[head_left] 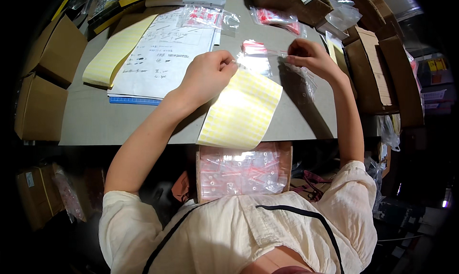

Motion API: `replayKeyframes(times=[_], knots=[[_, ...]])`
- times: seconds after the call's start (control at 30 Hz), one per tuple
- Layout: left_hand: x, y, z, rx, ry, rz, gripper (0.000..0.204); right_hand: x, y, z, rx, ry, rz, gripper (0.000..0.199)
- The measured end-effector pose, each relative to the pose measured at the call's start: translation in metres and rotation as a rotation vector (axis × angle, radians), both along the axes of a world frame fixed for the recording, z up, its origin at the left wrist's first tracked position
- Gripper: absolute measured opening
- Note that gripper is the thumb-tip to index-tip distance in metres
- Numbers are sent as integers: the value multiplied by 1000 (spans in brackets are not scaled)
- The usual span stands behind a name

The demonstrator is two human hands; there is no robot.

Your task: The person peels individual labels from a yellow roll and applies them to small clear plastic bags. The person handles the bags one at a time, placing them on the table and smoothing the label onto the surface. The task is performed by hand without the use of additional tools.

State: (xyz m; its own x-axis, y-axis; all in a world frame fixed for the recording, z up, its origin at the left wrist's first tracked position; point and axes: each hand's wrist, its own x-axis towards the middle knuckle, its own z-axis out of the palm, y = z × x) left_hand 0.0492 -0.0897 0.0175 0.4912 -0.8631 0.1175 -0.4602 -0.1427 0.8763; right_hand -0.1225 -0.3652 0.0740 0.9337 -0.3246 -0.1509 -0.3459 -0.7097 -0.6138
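Hands pinching a small clear bag above the sticker sheet

Both hands meet over the grey tabletop [95, 121]. The left hand [206, 75] is closed in a pinch, thumb and forefinger gripping one edge of a small clear zip bag [256, 58] with a red strip along its top. The right hand [310, 56] pinches the opposite edge, fingers curled narrow, so the bag hangs stretched between them, just above the far end of a yellow sheet of small square stickers [241, 110] that droops over the near table edge.

Below that edge, an open cardboard box [285, 154] at the lap holds a pile of similar bags. A printed paper form [165, 54] and a second yellow sheet [117, 49] lie to the left.

Judging by the grip, the work goes best with the bag held taut and flat by fingertips only, well clear of the shiny middle.
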Motion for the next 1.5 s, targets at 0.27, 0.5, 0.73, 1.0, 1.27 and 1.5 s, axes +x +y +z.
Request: replayKeyframes(times=[0.27,0.5,0.73,1.0,1.27,1.5], knots=[[5,-2,-15,-100,198,-94,27,31,19,-10,-115,22,164,15],[-1,3,-2,-26,160,-101,26,11,25,15,-481,287,-116,31],[-7,4,2,-34,83,-66,23,1,88,8,-28,-134,176,22],[-9,4,-1,-62,121,-65,22,5,124,-5,-469,-352,230,20],[-5,4,-1,-30,27,-44,23,-8,119,-1,-425,-485,265,21],[-5,4,3,30,69,-134,22,-24,73,-26,-417,-222,306,20]])
